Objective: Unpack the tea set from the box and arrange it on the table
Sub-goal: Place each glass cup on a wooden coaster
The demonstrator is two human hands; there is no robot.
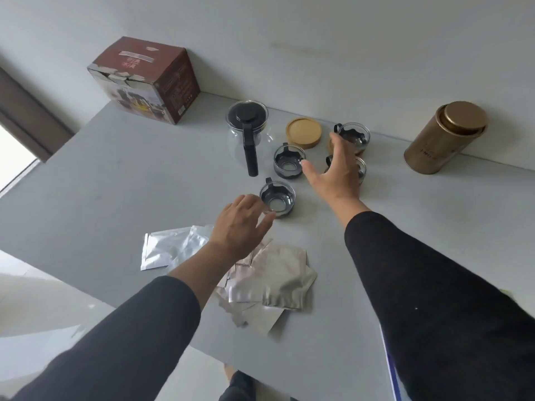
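Head view: pretty much everything looks unpacked already, so we're in the arranging part I think.
Box: one brown box (144,79), at about 10 o'clock on the grey table (86,183), against the wall. Can't see inside, so can't say if anything's left in there.
Foil packets: a loose heap of silvery packets (260,273) at roughly 6 o'clock, too overlapped to count properly.
Left hand: left hand (240,224) is spread with relaxed fingers, holding nothing, fingertips right at the nearest cup (277,198).
Teapot: one glass teapot (247,134) with black lid and handle, 12 o'clock.
Cups: four glass cups with black holders. Nearest one, a second cup (289,162) just beyond it, a far cup (353,136) at 1 o'clock, and a fourth cup (360,167) mostly hidden behind the right hand.
Coasters: one wooden coaster (303,133) bare, possibly more under the far cups.
Right hand: right hand (335,172) is stretched out flat over the far cups, gripping nothing.
Tin: one gold tin (445,137) at 2 o'clock.
Left to do: probably just tidying up the cup layout.
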